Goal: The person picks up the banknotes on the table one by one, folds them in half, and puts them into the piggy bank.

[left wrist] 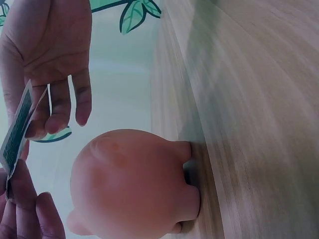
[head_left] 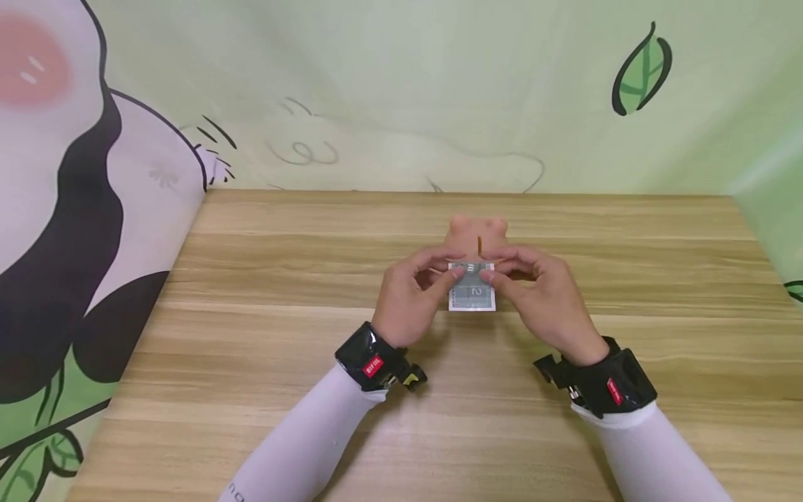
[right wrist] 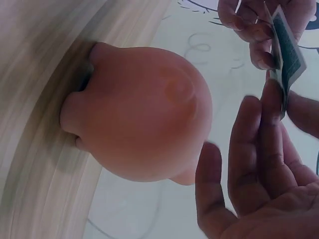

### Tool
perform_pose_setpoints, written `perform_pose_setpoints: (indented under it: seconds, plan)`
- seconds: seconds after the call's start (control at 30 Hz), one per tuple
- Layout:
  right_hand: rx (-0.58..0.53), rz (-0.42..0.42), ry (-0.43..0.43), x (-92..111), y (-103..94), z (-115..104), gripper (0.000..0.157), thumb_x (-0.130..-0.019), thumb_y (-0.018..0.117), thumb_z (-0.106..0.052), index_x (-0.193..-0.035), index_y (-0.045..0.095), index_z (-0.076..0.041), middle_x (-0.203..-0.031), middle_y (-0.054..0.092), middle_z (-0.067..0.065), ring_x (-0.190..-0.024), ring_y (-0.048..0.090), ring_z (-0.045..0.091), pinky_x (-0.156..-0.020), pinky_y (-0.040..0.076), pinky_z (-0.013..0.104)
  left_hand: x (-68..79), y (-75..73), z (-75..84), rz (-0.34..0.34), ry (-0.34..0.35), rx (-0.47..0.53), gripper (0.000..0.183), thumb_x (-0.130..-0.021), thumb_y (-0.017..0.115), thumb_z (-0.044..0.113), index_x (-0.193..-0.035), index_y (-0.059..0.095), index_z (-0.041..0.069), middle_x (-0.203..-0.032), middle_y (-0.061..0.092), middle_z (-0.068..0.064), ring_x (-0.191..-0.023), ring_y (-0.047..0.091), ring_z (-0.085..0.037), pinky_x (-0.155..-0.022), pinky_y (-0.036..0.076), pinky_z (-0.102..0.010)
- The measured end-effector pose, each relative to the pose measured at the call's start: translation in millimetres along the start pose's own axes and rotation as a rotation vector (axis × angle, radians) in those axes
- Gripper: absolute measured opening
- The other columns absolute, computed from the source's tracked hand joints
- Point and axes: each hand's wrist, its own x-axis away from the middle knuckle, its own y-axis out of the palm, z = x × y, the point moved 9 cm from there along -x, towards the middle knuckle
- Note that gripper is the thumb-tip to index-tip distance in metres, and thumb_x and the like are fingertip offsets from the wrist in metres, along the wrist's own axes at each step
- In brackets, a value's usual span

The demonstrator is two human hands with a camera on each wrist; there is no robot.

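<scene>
Both hands pinch a small folded banknote (head_left: pixel 472 298), greyish green with a pale border, between thumbs and fingers. My left hand (head_left: pixel 408 300) holds its left side and my right hand (head_left: pixel 552 300) its right side. Just beyond the note stands a pink piggy bank (head_left: pixel 461 238) with a narrow slot in its top, partly hidden by the fingers in the head view. From the side, the left wrist view has the piggy bank (left wrist: pixel 134 184) upright on its short legs. In the right wrist view the banknote (right wrist: pixel 290 52) is held higher than the piggy bank's back, its folded layers slightly spread.
A wood-grain table (head_left: pixel 282 258) lies under the hands. Behind it hangs a pale green backdrop (head_left: pixel 426 84) with cartoon drawings, which also covers the left side. Each wrist wears a black strap with a small camera mount (head_left: pixel 410 376).
</scene>
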Motion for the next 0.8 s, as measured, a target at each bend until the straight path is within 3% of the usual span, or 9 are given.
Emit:
perform_pose_setpoints:
  seconds: [0.17,0.5,0.8]
  plan:
    - [-0.041,-0.030,0.003,0.7,3.9,1.9,0.027,-0.096,0.074,-0.011,-0.123,0.072,-0.009,-0.101,0.077,0.010,-0.094,0.069,0.013,-0.086,0.056,0.022,0.5,-0.8,-1.9,0.004,-0.004,0.034,0.021,-0.097,0.073,0.014,-0.118,0.077,0.014,-0.099,0.074,-0.008,-0.072,0.066,-0.014,-0.062,0.055,-0.025]
    - [-0.075,0.016,-0.013,1.0,-2.8,2.0,0.030,-0.095,0.073,-0.006,-0.125,0.070,-0.007,-0.108,0.075,0.012,-0.095,0.069,0.010,-0.083,0.056,0.017,-0.1,4.3,-3.3,-0.043,-0.016,0.080,0.030,-0.095,0.074,0.011,-0.125,0.071,0.010,-0.108,0.075,-0.012,-0.090,0.072,-0.019,-0.081,0.063,-0.032]
    - [-0.098,0.017,0.014,-0.8,-4.3,3.0,0.030,-0.095,0.073,-0.005,-0.125,0.070,-0.007,-0.111,0.075,0.013,-0.096,0.069,0.011,-0.082,0.056,0.016,-0.4,1.9,-0.2,-0.033,0.016,0.032,0.030,-0.099,0.069,0.012,-0.129,0.069,0.016,-0.105,0.074,-0.009,-0.086,0.070,-0.017,-0.079,0.061,-0.031]
